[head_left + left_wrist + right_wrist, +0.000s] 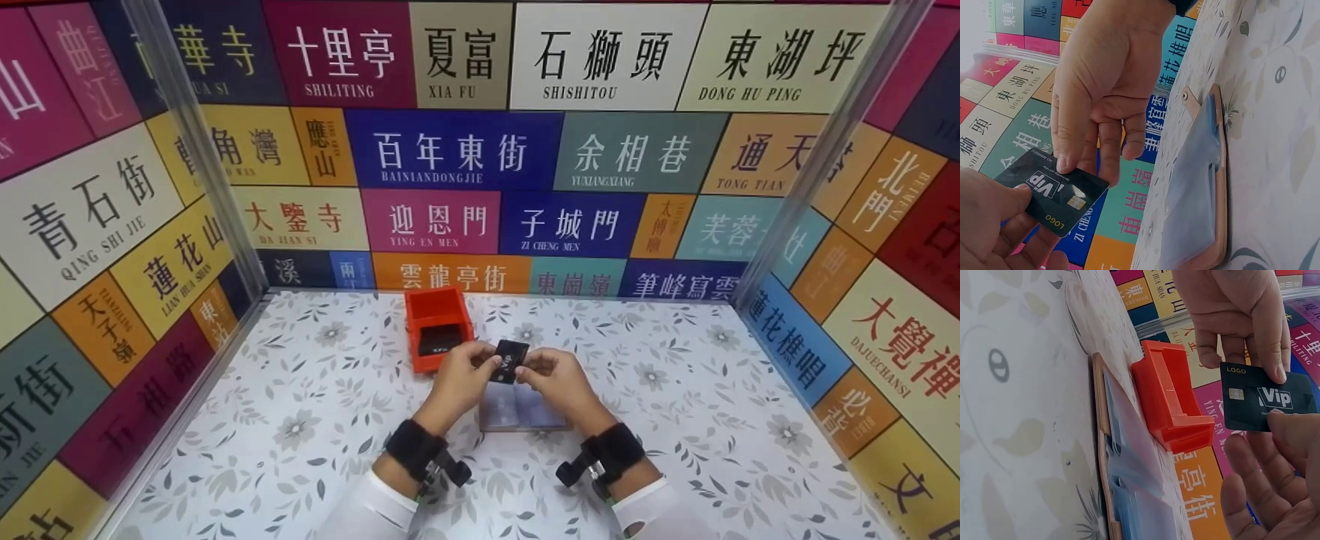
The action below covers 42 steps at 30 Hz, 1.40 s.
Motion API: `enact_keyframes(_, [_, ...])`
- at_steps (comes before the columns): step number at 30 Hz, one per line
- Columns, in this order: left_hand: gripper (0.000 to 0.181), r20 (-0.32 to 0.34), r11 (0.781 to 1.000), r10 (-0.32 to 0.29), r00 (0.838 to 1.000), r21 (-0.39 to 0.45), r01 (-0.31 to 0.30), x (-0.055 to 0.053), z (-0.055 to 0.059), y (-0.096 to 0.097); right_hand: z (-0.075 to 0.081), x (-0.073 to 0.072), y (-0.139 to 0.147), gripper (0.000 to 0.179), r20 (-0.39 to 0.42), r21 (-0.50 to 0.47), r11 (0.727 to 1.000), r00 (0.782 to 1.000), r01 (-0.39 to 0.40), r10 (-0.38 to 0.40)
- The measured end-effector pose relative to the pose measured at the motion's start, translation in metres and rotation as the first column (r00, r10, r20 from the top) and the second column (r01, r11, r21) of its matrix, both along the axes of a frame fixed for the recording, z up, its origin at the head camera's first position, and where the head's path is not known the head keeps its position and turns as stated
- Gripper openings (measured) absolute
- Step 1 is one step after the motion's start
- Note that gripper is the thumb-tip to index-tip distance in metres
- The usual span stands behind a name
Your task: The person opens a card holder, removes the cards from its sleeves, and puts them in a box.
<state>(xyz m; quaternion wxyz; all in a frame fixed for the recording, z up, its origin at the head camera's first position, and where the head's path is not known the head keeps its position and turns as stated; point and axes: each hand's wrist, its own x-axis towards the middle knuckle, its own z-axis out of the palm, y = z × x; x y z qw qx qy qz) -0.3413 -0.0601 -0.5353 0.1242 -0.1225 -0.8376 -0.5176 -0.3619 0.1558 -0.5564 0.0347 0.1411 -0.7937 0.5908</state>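
A black card [510, 360] with "Vip" and "LOGO" print and a small gold chip [1076, 202] is held up between both hands. My left hand [463, 375] pinches one end between thumb and fingers. The other end is pinched by my right hand [561, 379], thumb on the printed face in the right wrist view. Just below the hands, an opened card holder [499, 412] lies on the table, its clear plastic sleeves [1137, 439] spread and its tan cover edge [1220, 208] showing. My wrists partly cover the holder in the head view.
Behind my left hand stands a red plastic bin [466, 319] with black cards [439, 341] inside. The table [300, 480] has a pale floral cover. Colourful panels with printed place names [457, 150] enclose it at the back and sides.
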Motion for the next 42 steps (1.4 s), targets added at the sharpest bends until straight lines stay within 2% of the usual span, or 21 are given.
enact_keyframes(2, [0.013,-0.033,1.000,0.018,0.999,-0.009,-0.018,0.000,0.001,-0.003,-0.001,0.000,0.002,0.009,-0.016,0.094,0.995,1.000,0.016,-0.014])
enact_keyframes(4, [0.012,-0.074,0.999,0.045,0.996,-0.020,-0.047,-0.001,0.002,-0.006,-0.002,0.000,0.004,0.008,-0.033,0.211,0.977,0.999,0.036,-0.030])
enact_keyframes(7, [0.010,-0.122,0.995,0.096,0.988,-0.024,-0.100,-0.002,0.005,-0.010,-0.003,0.000,0.007,0.007,-0.046,0.381,0.922,0.998,0.063,-0.049])
enact_keyframes(10, [0.011,-0.176,0.986,0.152,0.973,-0.046,-0.162,-0.004,0.006,-0.015,-0.003,0.001,0.010,0.009,-0.027,0.504,0.862,0.998,0.063,-0.058])
enact_keyframes(14, [0.013,-0.283,0.961,0.206,0.937,-0.123,-0.249,-0.006,0.007,-0.020,-0.003,0.003,0.013,0.015,0.011,0.630,0.776,0.998,0.038,-0.058])
enact_keyframes(16, [0.013,-0.352,0.940,0.221,0.909,-0.170,-0.294,-0.007,0.007,-0.023,-0.004,0.004,0.014,0.018,0.025,0.666,0.745,0.999,0.020,-0.048])
enact_keyframes(18, [0.012,-0.417,0.918,0.225,0.880,-0.212,-0.335,-0.008,0.008,-0.027,-0.005,0.006,0.015,0.019,0.028,0.686,0.728,0.999,0.009,-0.039])
enact_keyframes(21, [0.010,-0.486,0.878,0.229,0.844,-0.271,-0.395,-0.009,0.011,-0.033,-0.007,0.006,0.015,0.018,0.023,0.694,0.720,0.999,0.003,-0.025])
enact_keyframes(23, [0.009,-0.505,0.849,0.237,0.830,-0.308,-0.430,-0.010,0.013,-0.038,-0.008,0.007,0.015,0.017,0.020,0.694,0.720,1.000,-0.001,-0.018])
enact_keyframes(28, [0.018,-0.517,0.758,0.257,0.816,-0.416,-0.502,-0.014,0.014,-0.048,-0.009,0.005,0.018,0.016,0.022,0.678,0.735,1.000,-0.010,-0.007])
enact_keyframes(31, [0.025,-0.532,0.703,0.257,0.807,-0.470,-0.534,-0.017,0.012,-0.052,-0.010,0.003,0.019,0.016,0.014,0.676,0.737,1.000,-0.015,0.007])
enact_keyframes(34, [0.026,-0.540,0.664,0.252,0.803,-0.508,-0.549,-0.021,0.007,-0.055,-0.011,0.003,0.020,0.016,0.017,0.675,0.738,1.000,-0.024,0.017])
enact_keyframes(42, [0.019,-0.528,0.595,0.224,0.819,-0.592,-0.544,-0.033,-0.003,-0.053,-0.010,0.002,0.021,0.017,0.028,0.660,0.751,1.000,-0.026,0.010])
